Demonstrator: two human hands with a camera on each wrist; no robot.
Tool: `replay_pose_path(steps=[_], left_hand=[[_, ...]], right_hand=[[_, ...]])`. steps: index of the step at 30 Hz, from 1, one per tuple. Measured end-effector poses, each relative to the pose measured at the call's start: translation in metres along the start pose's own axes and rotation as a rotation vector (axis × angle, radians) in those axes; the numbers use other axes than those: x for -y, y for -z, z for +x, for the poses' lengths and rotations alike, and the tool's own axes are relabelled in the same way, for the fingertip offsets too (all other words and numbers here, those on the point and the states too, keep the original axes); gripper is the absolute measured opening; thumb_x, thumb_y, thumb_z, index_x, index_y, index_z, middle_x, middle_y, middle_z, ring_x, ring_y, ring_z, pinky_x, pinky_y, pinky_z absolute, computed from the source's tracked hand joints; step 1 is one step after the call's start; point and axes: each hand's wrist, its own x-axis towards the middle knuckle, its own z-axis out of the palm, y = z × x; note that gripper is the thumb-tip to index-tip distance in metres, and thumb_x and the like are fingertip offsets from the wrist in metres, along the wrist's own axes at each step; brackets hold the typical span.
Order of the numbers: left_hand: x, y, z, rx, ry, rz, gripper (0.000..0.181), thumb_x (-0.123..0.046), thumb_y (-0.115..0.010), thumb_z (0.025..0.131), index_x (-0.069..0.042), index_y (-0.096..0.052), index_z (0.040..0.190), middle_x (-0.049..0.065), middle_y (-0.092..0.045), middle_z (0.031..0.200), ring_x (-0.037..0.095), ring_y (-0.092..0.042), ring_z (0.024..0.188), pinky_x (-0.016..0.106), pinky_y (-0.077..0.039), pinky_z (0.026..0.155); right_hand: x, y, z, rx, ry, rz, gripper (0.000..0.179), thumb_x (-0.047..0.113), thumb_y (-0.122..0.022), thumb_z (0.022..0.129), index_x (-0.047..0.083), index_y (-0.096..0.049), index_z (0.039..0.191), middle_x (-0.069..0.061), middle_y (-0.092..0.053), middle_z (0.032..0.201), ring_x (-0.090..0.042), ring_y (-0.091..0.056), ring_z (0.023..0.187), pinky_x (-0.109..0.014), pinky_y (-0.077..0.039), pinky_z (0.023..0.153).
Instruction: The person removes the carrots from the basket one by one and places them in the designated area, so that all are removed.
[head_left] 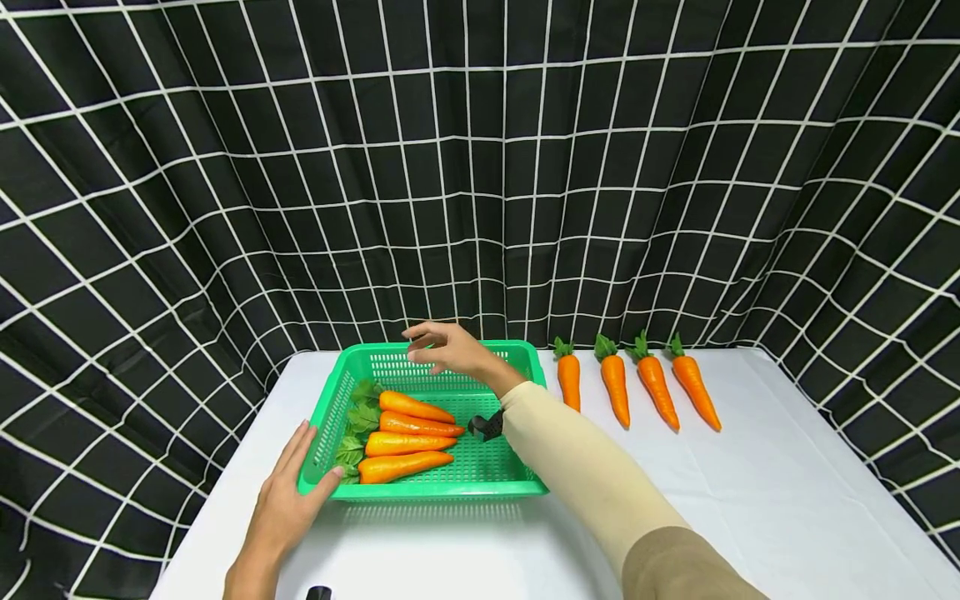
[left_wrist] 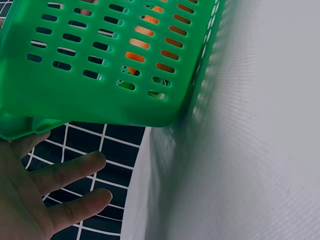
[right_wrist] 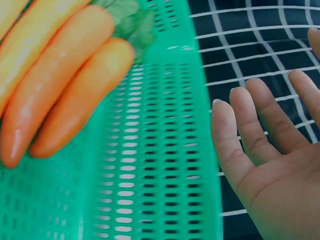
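Observation:
Several orange carrots (head_left: 412,445) with green leafy tops lie side by side in a green plastic basket (head_left: 442,490), tops toward its left wall. My left hand (head_left: 281,504) rests at the basket's left front corner, thumb over the rim and fingers along the outside. In the left wrist view its fingers (left_wrist: 80,207) are spread below the basket's end. Above the basket's far side is my right hand (head_left: 450,348), holding nothing, its fingers loosely bent. The right wrist view shows that palm (right_wrist: 280,185) bare beside the long slotted wall.
Right of the basket, several more carrots (head_left: 615,387) lie in a row on the white tabletop (head_left: 750,500), leaves toward the back. A black curtain with white grid lines (head_left: 480,167) surrounds the table's back and sides. A small black object (head_left: 318,592) shows at the front edge.

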Motion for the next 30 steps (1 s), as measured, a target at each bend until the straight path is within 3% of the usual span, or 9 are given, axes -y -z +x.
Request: replay_pose_path(steps=[4,9,12,16,20,27,30], left_hand=[[-0.001,-0.001,0.0,0.012,0.018,0.002,0.074,-0.038,-0.069,0.088,-0.012,-0.038,0.149,0.002,-0.029,0.155,0.044,-0.036,0.131,0.063,-0.034,0.098],[-0.001,-0.004,0.001,0.011,0.012,-0.004,0.074,-0.041,-0.068,0.088,-0.012,-0.039,0.149,0.002,-0.03,0.155,0.044,-0.037,0.131,0.063,-0.034,0.097],[0.002,-0.003,0.0,0.003,0.007,0.006,0.074,-0.04,-0.069,0.087,-0.013,-0.039,0.149,0.001,-0.03,0.155,0.044,-0.037,0.131,0.063,-0.034,0.097],[0.006,0.0,-0.004,-0.011,0.028,0.02,0.074,-0.037,-0.071,0.087,-0.013,-0.039,0.149,0.001,-0.03,0.155,0.044,-0.036,0.131,0.064,-0.033,0.097],[0.006,0.0,-0.004,-0.008,0.029,0.009,0.075,-0.038,-0.071,0.086,-0.013,-0.039,0.149,0.001,-0.031,0.155,0.043,-0.036,0.132,0.063,-0.033,0.097],[0.002,-0.001,-0.001,-0.013,0.012,0.016,0.074,-0.039,-0.07,0.087,-0.013,-0.039,0.149,0.002,-0.032,0.154,0.043,-0.037,0.131,0.062,-0.034,0.097],[0.001,-0.002,-0.001,-0.013,0.007,0.012,0.073,-0.039,-0.07,0.087,-0.012,-0.04,0.148,0.003,-0.033,0.154,0.043,-0.037,0.131,0.062,-0.034,0.097]], right_hand=[[-0.012,-0.003,0.002,0.036,-0.077,-0.018,0.046,0.024,-0.068,0.092,0.013,-0.056,0.135,-0.009,-0.061,0.121,-0.033,-0.059,0.108,-0.052,-0.051,0.084],[-0.026,-0.009,0.004,0.061,-0.181,-0.078,0.043,0.026,-0.072,0.089,0.022,-0.06,0.13,-0.004,-0.062,0.121,-0.021,-0.061,0.104,-0.051,-0.051,0.082],[-0.034,-0.016,0.007,0.116,-0.223,-0.121,0.047,0.026,-0.071,0.089,0.019,-0.058,0.134,-0.009,-0.06,0.125,-0.017,-0.06,0.101,-0.049,-0.051,0.082],[-0.041,-0.026,0.013,0.196,-0.25,-0.176,0.057,0.03,-0.072,0.088,0.016,-0.052,0.14,-0.014,-0.056,0.131,-0.017,-0.059,0.1,-0.041,-0.053,0.078],[-0.047,-0.03,0.016,0.187,-0.274,-0.183,0.058,0.031,-0.074,0.086,0.02,-0.054,0.139,-0.013,-0.055,0.13,-0.02,-0.059,0.101,-0.037,-0.053,0.075],[-0.054,-0.032,0.02,0.187,-0.282,-0.25,0.056,0.033,-0.075,0.086,0.023,-0.055,0.137,-0.007,-0.056,0.129,-0.021,-0.054,0.114,-0.038,-0.047,0.091],[-0.056,-0.034,0.019,0.195,-0.299,-0.275,0.057,0.032,-0.074,0.087,0.022,-0.054,0.138,-0.009,-0.056,0.128,-0.022,-0.054,0.114,-0.038,-0.048,0.091]])
